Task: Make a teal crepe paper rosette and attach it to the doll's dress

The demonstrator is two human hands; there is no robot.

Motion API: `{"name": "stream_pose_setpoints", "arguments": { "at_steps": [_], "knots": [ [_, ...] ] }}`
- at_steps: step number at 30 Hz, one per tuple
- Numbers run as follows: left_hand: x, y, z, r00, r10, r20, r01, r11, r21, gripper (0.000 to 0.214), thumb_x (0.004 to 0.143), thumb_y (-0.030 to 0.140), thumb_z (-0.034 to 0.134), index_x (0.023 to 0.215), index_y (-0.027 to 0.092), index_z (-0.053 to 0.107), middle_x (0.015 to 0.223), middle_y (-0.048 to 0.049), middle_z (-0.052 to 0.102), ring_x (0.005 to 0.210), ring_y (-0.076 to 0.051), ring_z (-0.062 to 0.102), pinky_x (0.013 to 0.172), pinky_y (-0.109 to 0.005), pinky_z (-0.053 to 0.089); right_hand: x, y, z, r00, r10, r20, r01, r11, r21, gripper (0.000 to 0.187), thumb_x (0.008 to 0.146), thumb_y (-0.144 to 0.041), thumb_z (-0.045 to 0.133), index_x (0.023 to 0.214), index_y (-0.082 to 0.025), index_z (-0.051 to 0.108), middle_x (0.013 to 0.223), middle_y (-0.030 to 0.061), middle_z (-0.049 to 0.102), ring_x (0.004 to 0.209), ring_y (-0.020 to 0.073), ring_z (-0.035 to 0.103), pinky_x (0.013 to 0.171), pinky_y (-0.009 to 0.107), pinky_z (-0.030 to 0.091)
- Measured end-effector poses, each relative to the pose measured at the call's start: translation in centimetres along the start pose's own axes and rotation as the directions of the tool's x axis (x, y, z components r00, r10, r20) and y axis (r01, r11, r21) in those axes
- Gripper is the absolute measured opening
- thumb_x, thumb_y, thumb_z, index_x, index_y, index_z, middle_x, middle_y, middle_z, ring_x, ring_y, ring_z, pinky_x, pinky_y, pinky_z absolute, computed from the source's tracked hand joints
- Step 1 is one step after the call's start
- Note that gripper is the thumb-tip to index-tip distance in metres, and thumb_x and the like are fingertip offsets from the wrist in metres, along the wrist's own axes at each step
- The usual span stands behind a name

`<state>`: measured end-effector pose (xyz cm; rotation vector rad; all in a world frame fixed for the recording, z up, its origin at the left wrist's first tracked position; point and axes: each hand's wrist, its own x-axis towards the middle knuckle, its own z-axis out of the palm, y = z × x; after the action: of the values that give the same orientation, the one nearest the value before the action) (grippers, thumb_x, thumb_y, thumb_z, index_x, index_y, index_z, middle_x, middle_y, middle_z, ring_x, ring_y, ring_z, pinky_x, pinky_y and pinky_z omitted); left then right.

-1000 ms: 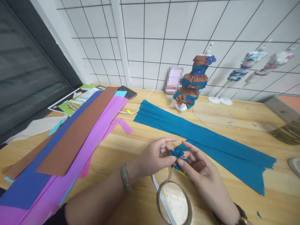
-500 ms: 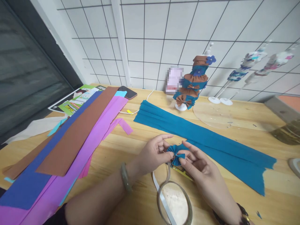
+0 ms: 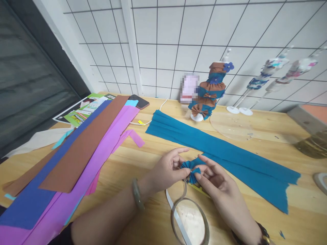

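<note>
Both of my hands meet at the table's near middle around a small pleated teal paper bow (image 3: 191, 168). My left hand (image 3: 167, 169) pinches its left side with thumb and fingers. My right hand (image 3: 217, 183) pinches its right side and centre. Just behind them a long pleated teal crepe paper strip (image 3: 230, 156) runs across the wooden table (image 3: 143, 153). A roll of clear tape (image 3: 190, 221) with a loose white end lies right below my hands.
Long brown, blue and pink paper strips (image 3: 76, 160) lie at the left, with leaflets (image 3: 81, 110) and a phone (image 3: 139, 101) behind them. A doll stand dressed in teal and brown paper (image 3: 208, 92) and two white stands (image 3: 255, 85) stand by the tiled wall. A box (image 3: 310, 117) sits far right.
My fingers have folded the teal fan tighter; it now looks like a narrower bow gathered at its centre. My hands stay in the same place.
</note>
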<state>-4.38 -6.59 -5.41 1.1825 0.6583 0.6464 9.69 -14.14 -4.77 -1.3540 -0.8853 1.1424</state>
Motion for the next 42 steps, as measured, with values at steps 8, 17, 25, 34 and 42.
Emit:
{"name": "stream_pose_setpoints", "arguments": {
  "at_steps": [8,17,25,34,42],
  "knots": [
    [0.37,0.33,-0.06,0.998,-0.02,-0.066,0.011,0.992,-0.123,0.059,0.067,0.018,0.066,0.121,0.014,0.042,0.077,-0.0007,0.055,0.069,-0.012,0.056,0.063,-0.027,0.047,-0.05,-0.11,0.05,0.998,0.059,0.0,-0.059,0.997,0.049,0.047,0.074,-0.034,0.067,0.115,-0.025,0.048,0.083,-0.0007,0.06,0.08,0.013,0.057,0.075,0.024,0.048],
    [0.2,0.25,-0.03,0.999,-0.046,0.0,0.046,0.99,-0.135,0.056,0.068,0.017,0.065,0.12,0.014,0.044,0.08,-0.0036,0.06,0.074,-0.016,0.059,0.069,-0.032,0.049,-0.03,-0.06,-0.1,0.999,0.052,0.006,-0.053,0.997,0.052,0.045,0.075,-0.033,0.066,0.115,-0.025,0.047,0.083,-0.0018,0.06,0.079,0.0108,0.058,0.074,0.02,0.047],
    [0.07,0.06,-0.06,0.999,-0.019,0.031,0.019,0.999,-0.025,0.055,0.07,0.015,0.063,0.121,0.015,0.044,0.077,-0.0024,0.059,0.073,-0.014,0.058,0.069,-0.03,0.049,-0.08,-0.69,0.12,0.998,0.053,-0.021,-0.052,0.997,0.061,0.047,0.071,-0.034,0.069,0.112,-0.025,0.049,0.08,-0.002,0.061,0.075,0.0109,0.059,0.069,0.02,0.048],
    [0.18,0.28,0.07,1.0,-0.023,-0.018,0.021,0.996,-0.089,0.054,0.068,0.017,0.066,0.117,0.013,0.046,0.076,-0.0022,0.059,0.071,-0.013,0.058,0.065,-0.026,0.049,0.06,-0.03,0.12,0.999,0.032,0.008,-0.033,0.997,0.066,0.047,0.072,-0.032,0.068,0.114,-0.026,0.047,0.077,-0.0026,0.06,0.076,0.0108,0.058,0.073,0.02,0.047],
    [0.13,0.03,0.01,0.999,-0.034,-0.018,0.032,0.997,-0.075,0.054,0.067,0.017,0.067,0.117,0.014,0.047,0.081,-0.0038,0.06,0.071,-0.013,0.057,0.066,-0.026,0.047,0.06,-0.15,0.03,0.999,0.048,-0.021,-0.046,0.997,0.061,0.047,0.072,-0.032,0.069,0.114,-0.026,0.048,0.079,-0.0024,0.06,0.073,0.0098,0.058,0.069,0.019,0.048]
  ]
}}
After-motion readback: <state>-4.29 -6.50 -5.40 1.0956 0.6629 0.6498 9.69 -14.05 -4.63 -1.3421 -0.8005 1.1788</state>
